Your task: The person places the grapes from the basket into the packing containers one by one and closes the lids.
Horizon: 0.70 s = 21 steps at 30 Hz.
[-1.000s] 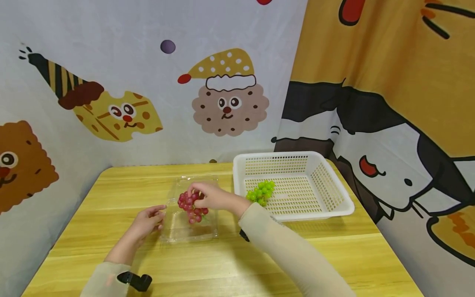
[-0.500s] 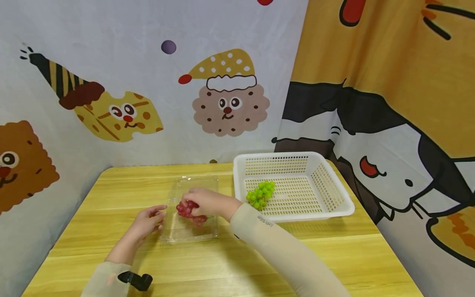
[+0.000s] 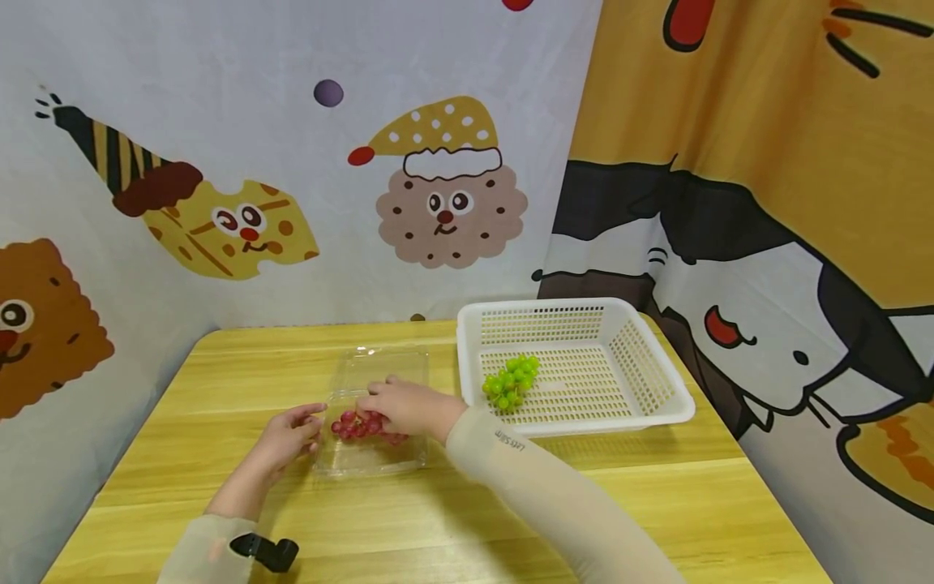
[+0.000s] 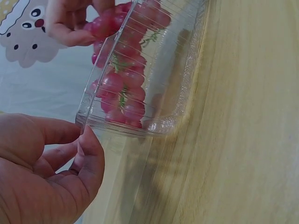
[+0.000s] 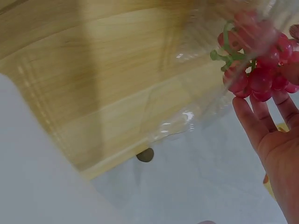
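Note:
A bunch of red grapes [image 3: 352, 426] lies partly inside a clear plastic clamshell box [image 3: 368, 465], whose lid is folded back behind it. My right hand [image 3: 409, 408] grips the bunch from above and covers its back part; in the right wrist view, fingers and thumb are around the grapes [image 5: 260, 80], with green stem showing. At the box's left side, my left hand [image 3: 287, 438] pinches the rim between thumb and index finger, clearest in the left wrist view, where the clear wall [image 4: 161, 123] stands in front of the grapes.
A white perforated plastic basket [image 3: 660, 410] stands on the right of the wooden table [image 3: 452, 519]. Green grapes [image 3: 511, 383] lie in its left part. Behind the table hangs a cartoon-printed curtain [image 3: 343, 284].
My right hand has lowered the red grapes from above the box into it, shifting them slightly toward the front left. The left hand has stayed at the box's left rim.

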Tool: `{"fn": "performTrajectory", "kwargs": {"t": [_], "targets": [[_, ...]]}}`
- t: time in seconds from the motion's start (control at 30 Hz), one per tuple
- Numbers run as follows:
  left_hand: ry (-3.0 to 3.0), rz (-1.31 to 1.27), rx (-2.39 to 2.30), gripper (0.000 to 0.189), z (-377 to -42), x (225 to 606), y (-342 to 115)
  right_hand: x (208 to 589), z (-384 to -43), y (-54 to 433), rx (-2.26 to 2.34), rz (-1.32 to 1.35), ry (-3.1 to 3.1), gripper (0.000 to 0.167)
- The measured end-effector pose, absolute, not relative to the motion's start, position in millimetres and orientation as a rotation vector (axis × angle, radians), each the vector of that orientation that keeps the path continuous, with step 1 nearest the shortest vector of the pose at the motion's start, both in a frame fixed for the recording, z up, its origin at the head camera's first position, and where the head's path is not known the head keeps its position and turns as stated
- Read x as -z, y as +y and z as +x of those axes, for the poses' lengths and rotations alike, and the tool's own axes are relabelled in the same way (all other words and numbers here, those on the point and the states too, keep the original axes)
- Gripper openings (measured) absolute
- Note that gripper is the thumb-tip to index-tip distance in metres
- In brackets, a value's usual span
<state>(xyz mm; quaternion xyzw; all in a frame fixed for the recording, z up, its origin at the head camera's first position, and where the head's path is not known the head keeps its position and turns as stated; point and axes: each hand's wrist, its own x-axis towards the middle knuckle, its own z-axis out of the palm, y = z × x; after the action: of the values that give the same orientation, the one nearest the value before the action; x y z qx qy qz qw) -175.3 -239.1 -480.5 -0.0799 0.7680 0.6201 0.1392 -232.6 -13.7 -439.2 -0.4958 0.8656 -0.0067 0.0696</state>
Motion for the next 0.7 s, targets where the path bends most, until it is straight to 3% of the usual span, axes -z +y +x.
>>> {"fn": "performTrajectory", "kwargs": {"t": [0.5, 0.7], "targets": [[2.219, -0.206, -1.774, 0.043, -174.9, 479.5, -239.5, 449.5, -230.1, -7.7, -0.096, -1.376, 2.679, 0.052], [2.215, -0.208, -1.777, 0.044, -174.9, 479.9, -239.8, 450.8, -229.4, -5.4, -0.082, -1.360, 2.690, 0.054]]}}
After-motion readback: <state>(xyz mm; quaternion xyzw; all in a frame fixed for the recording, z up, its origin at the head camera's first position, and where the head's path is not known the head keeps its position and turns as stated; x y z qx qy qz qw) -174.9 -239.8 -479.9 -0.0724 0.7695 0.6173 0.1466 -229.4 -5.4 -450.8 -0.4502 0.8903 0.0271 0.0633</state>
